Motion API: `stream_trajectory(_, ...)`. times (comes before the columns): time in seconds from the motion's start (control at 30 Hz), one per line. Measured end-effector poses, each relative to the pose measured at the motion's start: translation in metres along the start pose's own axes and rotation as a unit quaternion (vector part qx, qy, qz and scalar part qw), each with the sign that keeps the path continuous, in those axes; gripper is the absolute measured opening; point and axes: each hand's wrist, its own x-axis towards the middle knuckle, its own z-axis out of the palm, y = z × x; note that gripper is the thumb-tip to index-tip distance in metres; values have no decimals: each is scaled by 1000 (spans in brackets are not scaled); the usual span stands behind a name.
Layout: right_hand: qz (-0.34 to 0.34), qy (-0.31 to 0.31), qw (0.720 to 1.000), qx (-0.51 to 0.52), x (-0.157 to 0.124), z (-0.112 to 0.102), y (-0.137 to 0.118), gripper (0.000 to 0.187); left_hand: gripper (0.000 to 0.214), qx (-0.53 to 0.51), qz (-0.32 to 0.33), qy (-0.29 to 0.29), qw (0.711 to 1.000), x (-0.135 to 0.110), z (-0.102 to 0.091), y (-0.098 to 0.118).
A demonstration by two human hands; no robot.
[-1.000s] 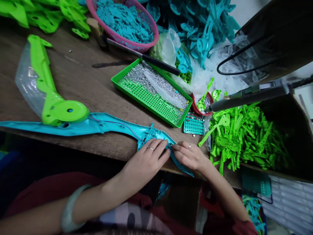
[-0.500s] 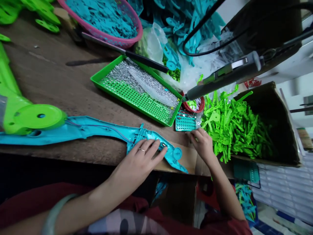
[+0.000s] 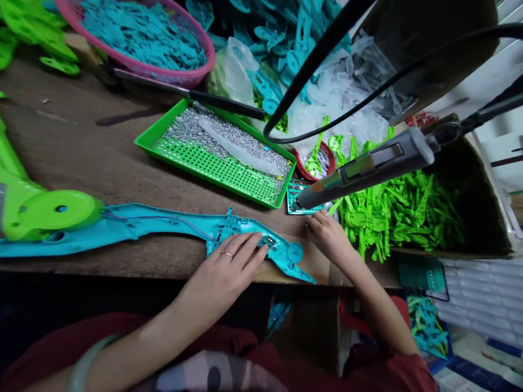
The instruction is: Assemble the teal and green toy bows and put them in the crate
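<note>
A long teal plastic shell [image 3: 163,223] lies along the table's near edge, with a lime green housing [image 3: 49,209] at its left end and thin wires running along it. My left hand [image 3: 231,267] rests flat on the shell's right end, fingers stretched out. My right hand [image 3: 327,235] is beside a small teal grid tray [image 3: 295,193], its fingers curled together; what they pinch is too small to make out. A hanging grey electric screwdriver [image 3: 368,166] points down-left, its tip just above my right hand.
A green perforated tray [image 3: 212,158] holds many screws and a plastic bag. A pink basket [image 3: 139,38] of teal parts sits at the back. Lime green parts [image 3: 400,212] fill a cardboard box at right. A small red bowl [image 3: 322,163], black cables and teal part piles lie behind.
My right hand left the teal shell and moved right to the small grid tray. The hanging screwdriver swung left and lower in view. My left hand stayed on the shell.
</note>
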Motion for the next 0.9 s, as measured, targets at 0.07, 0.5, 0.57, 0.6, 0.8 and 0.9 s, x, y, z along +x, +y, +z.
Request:
stream_trajectory(0.07,4,2,1000,15,3,-3,0,12,30,-32,-12,39,999,1,-6,3)
stream_trajectory(0.5,-224,182,957,-2,-40,-45,-100,11,41,-722,-329,-52,607,6,-25,55)
stream_trajectory(0.57,-245,158,956,-34,-41,-50,-100,18,40,-691,-322,-40,646,7,-24,54)
stream_trajectory(0.6,-250,146,957,-35,-41,-53,-98,21,39,-662,-314,-33,680,6,-25,53)
stream_trajectory(0.8,-266,179,947,17,-34,-47,-79,25,34,-403,-189,8,895,6,-30,41)
stream_trajectory(0.9,-223,211,950,55,-19,-24,-64,24,31,-257,-123,84,955,10,-31,24)
